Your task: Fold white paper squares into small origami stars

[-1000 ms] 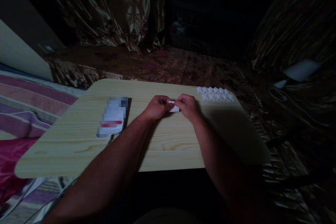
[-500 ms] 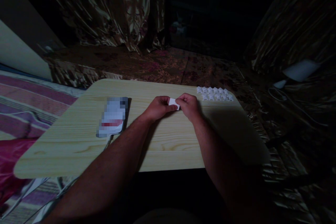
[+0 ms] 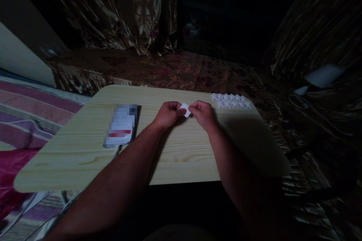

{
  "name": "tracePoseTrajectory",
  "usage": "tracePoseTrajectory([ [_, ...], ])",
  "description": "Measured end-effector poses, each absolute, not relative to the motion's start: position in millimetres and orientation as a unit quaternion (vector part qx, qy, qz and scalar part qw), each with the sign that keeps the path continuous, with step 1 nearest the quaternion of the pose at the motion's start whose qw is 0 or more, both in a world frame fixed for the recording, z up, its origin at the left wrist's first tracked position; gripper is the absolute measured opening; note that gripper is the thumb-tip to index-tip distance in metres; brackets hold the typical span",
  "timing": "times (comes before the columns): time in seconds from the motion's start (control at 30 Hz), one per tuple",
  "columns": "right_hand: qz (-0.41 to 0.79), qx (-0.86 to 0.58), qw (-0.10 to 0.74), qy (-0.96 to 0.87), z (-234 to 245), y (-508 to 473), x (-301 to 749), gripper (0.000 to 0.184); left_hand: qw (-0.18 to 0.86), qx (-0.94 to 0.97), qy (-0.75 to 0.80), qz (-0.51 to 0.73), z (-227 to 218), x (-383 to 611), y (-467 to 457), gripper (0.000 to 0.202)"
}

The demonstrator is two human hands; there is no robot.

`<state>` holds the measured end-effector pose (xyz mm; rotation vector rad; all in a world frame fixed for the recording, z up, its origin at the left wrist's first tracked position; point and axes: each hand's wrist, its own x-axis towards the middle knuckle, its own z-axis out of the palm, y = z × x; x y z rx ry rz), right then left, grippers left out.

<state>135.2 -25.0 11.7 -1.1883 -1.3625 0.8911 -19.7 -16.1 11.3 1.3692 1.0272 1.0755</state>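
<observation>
A small white square of paper [image 3: 184, 109] is pinched between my two hands above the table. My left hand [image 3: 169, 114] is closed on its left side, thumb on top. At the right edge, the fingertips of my right hand [image 3: 202, 112] are pressed together on the paper. Whether it has folds I cannot make out. To the right of my hands, several small white folded paper pieces [image 3: 232, 104] with raised points lie in two rows near the table's far right corner.
The light wooden table [image 3: 181, 162] has rounded corners. A phone-like slab [image 3: 120, 126], blurred out, lies on its left side with a cable [image 3: 116, 152] running from it. Striped fabric [image 3: 25, 120] is at the left, and a white lamp-like object [image 3: 324, 76] stands at the right.
The paper has turned between my hands and now sits with a corner up, slightly further left. My left thumb has drawn back a little, showing more of the paper.
</observation>
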Motion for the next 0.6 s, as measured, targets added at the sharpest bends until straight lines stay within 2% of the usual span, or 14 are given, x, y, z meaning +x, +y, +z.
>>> tracePoseTrajectory([
  [0.6, 0.437, -0.454, 0.519, -0.578, 20.3, -29.7, 132.5, 0.017, 0.599, 0.447, 0.39, 0.538, 13.6, -20.5, -13.9, 0.031],
])
